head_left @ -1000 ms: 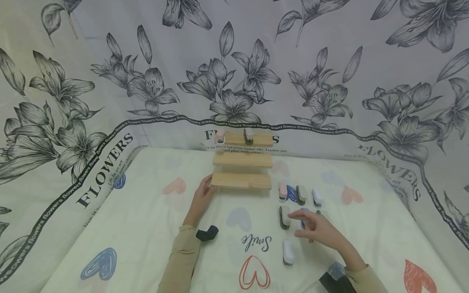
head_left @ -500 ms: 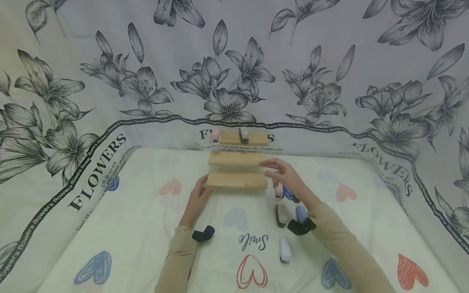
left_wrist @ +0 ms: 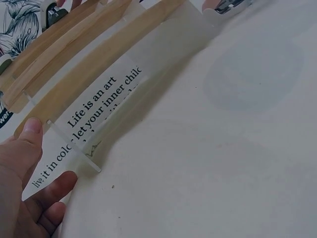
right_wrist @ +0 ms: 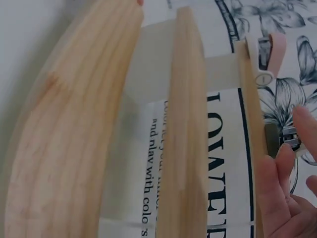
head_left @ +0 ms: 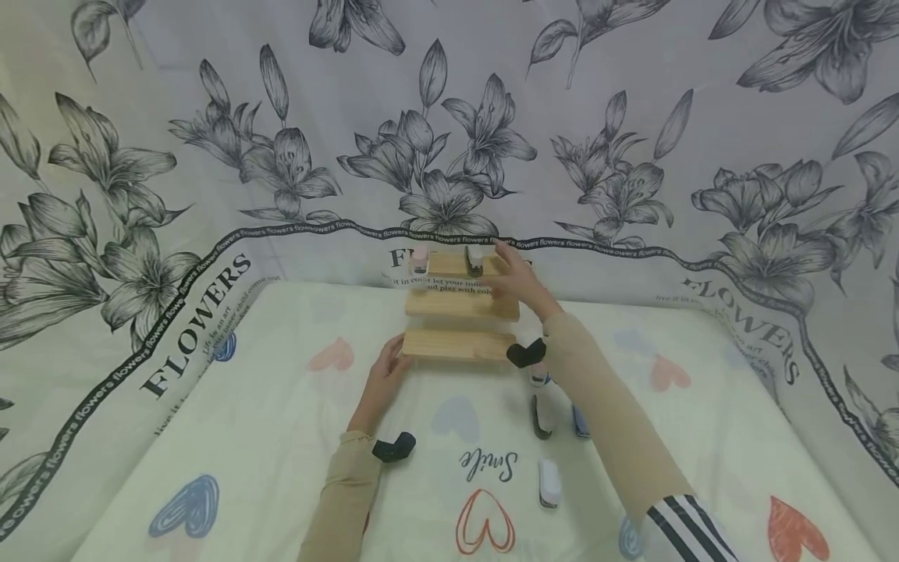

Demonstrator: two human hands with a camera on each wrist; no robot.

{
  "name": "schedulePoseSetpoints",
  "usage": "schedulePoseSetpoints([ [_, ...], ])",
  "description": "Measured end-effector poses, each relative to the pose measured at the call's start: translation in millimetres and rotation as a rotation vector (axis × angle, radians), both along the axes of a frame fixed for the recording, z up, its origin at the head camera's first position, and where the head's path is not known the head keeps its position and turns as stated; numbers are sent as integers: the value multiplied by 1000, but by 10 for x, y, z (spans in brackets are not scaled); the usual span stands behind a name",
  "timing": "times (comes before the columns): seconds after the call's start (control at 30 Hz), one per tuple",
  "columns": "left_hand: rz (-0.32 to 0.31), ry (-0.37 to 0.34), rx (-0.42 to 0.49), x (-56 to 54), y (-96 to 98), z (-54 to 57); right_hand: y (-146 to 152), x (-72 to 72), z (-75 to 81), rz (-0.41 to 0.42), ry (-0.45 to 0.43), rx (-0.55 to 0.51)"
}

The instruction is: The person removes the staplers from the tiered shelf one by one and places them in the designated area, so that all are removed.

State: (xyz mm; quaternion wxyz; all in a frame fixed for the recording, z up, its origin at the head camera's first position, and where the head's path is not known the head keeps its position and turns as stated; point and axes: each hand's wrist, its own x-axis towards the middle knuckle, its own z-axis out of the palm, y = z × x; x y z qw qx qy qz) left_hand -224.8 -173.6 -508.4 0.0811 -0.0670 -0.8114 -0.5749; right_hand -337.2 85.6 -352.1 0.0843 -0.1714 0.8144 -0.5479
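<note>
A three-tier display rack (head_left: 460, 343) with wooden boards and clear sides stands at the back of the table. My left hand (head_left: 382, 378) holds its lower left end, thumb on the board's end (left_wrist: 44, 111) and fingers below. On the top board sit a pink mini stapler (head_left: 420, 259) and a grey mini stapler (head_left: 475, 261). My right hand (head_left: 520, 282) reaches to the top board just right of the grey stapler, fingers apart. In the right wrist view its fingertips are close to that stapler (right_wrist: 272, 140); whether they touch it, I cannot tell.
On the cloth to the right lie a grey stapler (head_left: 540, 417), a blue stapler (head_left: 580, 421), a white stapler (head_left: 550, 484) and a pink one (head_left: 538, 376), partly behind the right forearm (head_left: 611, 414). A flowered cloth (head_left: 449, 156) hangs close behind the rack.
My right hand has gone from above the loose staplers, past the middle board, up to the top board. The left hand has stayed at the rack.
</note>
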Motion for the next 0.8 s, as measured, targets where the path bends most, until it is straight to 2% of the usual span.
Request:
schedulePoseSetpoints([
  [0.17,-17,-22,28,-4,28,-47,-76,-97,52,44,-100,-128],
  [0.27,-14,-21,27,-3,46,-47,-96,-117,61,72,-112,-82],
  [0.4,-20,-19,19,7,48,-11,-105,-99,38,81,-68,36],
  [0.57,-22,2,-3,-3,22,29,-110,-84,-1,57,-17,27],
  [0.7,-16,-6,-4,9,-2,36,-119,-74,10,92,-26,11],
  [0.8,-28,-17,-2,95,23,181,-118,-58,60,111,-48,11],
])
